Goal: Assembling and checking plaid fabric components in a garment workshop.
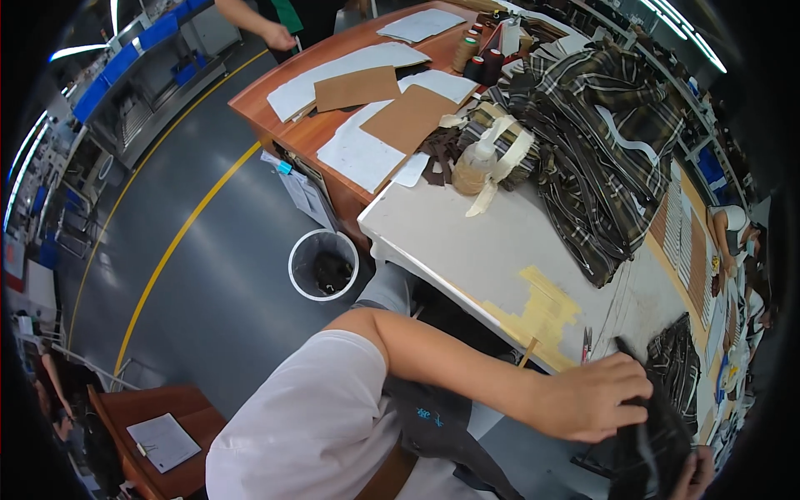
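My left hand reaches across to the lower right, its fingers closed on a dark plaid cloth at the table's near edge. Only part of my right hand shows at the lower right rim, fingers wrapped round the same cloth's edge. The cloth hangs between both hands, slightly blurred. Just beyond it, another dark plaid piece lies on the table. Small thread snips with red on them lie close to my left hand, beside a patch of yellow tape.
A large heap of plaid garments covers the table's far part. Near it stand a squeeze bottle and thread spools. Brown cardboard pieces lie on the wooden desk. A white bin stands on the floor. Another person's hand is beyond.
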The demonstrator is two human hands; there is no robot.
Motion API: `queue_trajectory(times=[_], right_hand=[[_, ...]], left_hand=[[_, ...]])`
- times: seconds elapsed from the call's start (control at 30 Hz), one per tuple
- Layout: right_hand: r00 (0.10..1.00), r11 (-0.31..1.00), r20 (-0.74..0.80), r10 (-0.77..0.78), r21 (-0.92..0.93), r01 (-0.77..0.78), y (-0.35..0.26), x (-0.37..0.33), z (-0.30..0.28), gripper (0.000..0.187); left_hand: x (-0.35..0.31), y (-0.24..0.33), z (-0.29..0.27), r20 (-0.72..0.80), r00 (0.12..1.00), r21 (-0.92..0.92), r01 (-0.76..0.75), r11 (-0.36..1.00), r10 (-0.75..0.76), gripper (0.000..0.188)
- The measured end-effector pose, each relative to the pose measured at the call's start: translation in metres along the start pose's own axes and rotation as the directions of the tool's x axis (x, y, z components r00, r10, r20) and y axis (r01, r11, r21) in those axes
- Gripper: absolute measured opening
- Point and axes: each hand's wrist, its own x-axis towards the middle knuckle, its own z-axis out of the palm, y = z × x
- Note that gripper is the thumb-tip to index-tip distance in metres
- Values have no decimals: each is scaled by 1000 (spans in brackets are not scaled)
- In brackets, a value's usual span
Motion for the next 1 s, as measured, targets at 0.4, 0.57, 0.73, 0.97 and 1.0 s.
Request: queue_trajectory(times=[0.4,0.57,0.73,0.97,1.0], right_hand=[[835,936,500,-229,350,48,-52,-49,71,42],[869,935,429,-246,340,97,-75,-55,93,39],[919,891,190,-345,375,257,-93,-71,129,23],[926,830,315,-208,558,-3,-68,-73,156,21],[926,829,316,-208,560,-5,-72,-74,159,21]], left_hand=[[-52,20,-41,183,955,-142,259,955,-232,25],[-60,17,-63,273,905,-243,393,887,-327,23],[-72,14,-58,206,924,-276,371,887,-323,23],[-89,13,-59,177,882,-387,469,794,-436,21],[-90,13,-58,150,898,-405,437,803,-413,22]])
